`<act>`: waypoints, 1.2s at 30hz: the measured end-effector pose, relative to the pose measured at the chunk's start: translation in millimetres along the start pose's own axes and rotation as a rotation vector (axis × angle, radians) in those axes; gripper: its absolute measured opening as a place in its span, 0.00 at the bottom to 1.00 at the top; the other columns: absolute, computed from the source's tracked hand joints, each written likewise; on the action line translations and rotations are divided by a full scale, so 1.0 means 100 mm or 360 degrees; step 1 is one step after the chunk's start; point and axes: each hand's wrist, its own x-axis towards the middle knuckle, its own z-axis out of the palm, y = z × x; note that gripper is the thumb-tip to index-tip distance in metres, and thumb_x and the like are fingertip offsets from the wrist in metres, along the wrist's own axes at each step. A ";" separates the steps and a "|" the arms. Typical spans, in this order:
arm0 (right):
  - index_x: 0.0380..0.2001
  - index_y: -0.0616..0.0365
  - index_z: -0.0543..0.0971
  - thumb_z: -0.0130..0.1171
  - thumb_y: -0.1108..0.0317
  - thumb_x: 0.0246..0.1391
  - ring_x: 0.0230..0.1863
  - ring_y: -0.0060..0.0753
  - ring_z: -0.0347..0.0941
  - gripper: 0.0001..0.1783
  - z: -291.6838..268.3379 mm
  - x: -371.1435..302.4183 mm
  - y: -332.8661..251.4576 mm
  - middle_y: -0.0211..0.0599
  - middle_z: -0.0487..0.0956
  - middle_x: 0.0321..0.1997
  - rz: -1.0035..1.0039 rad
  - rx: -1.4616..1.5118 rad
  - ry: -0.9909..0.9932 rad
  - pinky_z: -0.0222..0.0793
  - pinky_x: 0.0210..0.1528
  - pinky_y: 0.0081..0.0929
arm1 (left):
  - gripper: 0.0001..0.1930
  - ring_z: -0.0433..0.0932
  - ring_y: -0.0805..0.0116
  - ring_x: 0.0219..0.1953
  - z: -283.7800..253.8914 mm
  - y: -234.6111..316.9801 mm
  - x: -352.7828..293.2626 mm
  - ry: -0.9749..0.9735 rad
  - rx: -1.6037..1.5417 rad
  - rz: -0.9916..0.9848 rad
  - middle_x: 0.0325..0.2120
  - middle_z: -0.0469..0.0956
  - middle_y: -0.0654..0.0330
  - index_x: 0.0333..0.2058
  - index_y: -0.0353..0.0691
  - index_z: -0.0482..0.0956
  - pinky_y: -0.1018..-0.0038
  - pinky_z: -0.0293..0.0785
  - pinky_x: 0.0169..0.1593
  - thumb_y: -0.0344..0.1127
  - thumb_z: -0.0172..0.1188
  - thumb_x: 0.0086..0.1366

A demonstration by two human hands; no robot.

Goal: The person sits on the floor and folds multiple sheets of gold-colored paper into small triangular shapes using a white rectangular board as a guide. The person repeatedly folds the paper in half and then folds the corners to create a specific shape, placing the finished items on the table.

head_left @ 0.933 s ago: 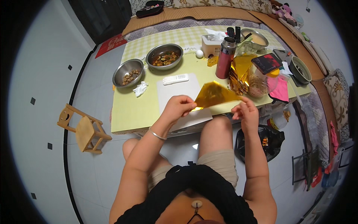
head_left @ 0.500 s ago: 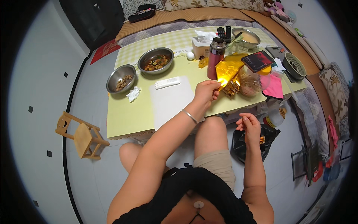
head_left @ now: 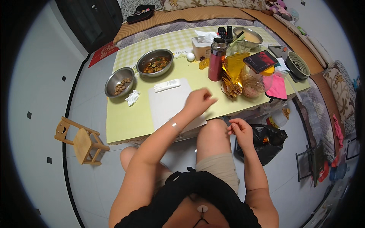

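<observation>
My left hand (head_left: 198, 103) hovers over the near edge of the table, above the right side of a white sheet (head_left: 161, 104). Its curled fingers are smeared by motion, and no object shows in them. To its right lies crumpled gold foil (head_left: 232, 85), beside a maroon thermos (head_left: 217, 62) and a clear plastic jar (head_left: 253, 85). My right hand (head_left: 242, 132) is held low, right of my knee, its fingers loosely bent and apart with nothing in them. Behind it, a black plastic bag (head_left: 272, 146) on the floor has gold scraps inside.
Two metal bowls stand at the left, one with small brown pieces (head_left: 122, 86), one with food in liquid (head_left: 156, 65). A white case (head_left: 167, 85) lies on the sheet. A phone (head_left: 261, 61) rests over the jar; a pink cloth (head_left: 276, 87) lies beside it. A small wooden chair (head_left: 81, 142) stands left.
My left hand has let go of the gold foil and moved left and nearer to me. The foil now lies lower beside the thermos. My right hand has shifted slightly left and down.
</observation>
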 end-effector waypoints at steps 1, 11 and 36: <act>0.44 0.67 0.80 0.54 0.75 0.66 0.29 0.19 0.77 0.09 0.04 0.01 0.02 0.35 0.82 0.30 -0.0015 -0.0096 -0.0019 0.75 0.34 0.18 | 0.17 0.82 0.56 0.35 -0.14 -0.11 -0.24 -0.0057 0.0276 0.0089 0.31 0.83 0.53 0.35 0.35 0.83 0.63 0.78 0.42 0.44 0.72 0.57; 0.42 0.61 0.83 0.62 0.73 0.57 0.41 0.45 0.81 0.10 0.75 0.17 -0.03 0.45 0.84 0.40 -0.0553 -0.0873 -0.0207 0.76 0.46 0.31 | 0.23 0.74 0.46 0.57 -0.83 -0.82 -1.75 0.0187 0.0846 0.0460 0.52 0.77 0.49 0.42 0.41 0.79 0.53 0.69 0.59 0.38 0.75 0.48; 0.28 0.61 0.84 0.70 0.59 0.53 0.36 0.39 0.72 0.14 1.37 1.45 0.17 0.37 0.78 0.27 -0.0422 -0.1011 -0.0161 0.69 0.41 0.35 | 0.31 0.74 0.76 0.25 -0.84 -1.33 -1.31 0.0729 0.0009 -0.0338 0.21 0.77 0.63 0.61 0.28 0.69 0.77 0.71 0.34 0.29 0.68 0.60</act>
